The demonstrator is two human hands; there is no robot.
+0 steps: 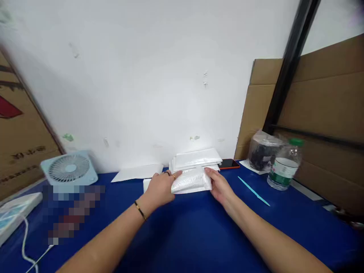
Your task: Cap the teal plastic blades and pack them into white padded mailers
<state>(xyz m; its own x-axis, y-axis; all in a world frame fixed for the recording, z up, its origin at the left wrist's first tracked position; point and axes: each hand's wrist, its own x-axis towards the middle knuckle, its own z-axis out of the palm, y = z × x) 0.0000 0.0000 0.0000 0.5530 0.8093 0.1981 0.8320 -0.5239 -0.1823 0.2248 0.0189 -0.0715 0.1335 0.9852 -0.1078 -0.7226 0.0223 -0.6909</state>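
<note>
White packet [192,180]: one held in fingers [177,174]; one bottle [284,169].

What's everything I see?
pouch: one, white, centre
packets: several, white, behind pouch
flat piece: one, white, left of packets
phone: one, black, right of packets
stick: one, turquoise, right
bottle: one, clear, right
bundle: one, dark, behind bottle
fan: one, blue, left
cropped object: one, white, left edge
cables: two, white, left
cardboard: several, brown, both sides
post: one, black, right
wall: one, white, behind
table: one, blue, beneath
blurred patch: one, unclear, left
left hand, right hand: one each, on pouch
</note>
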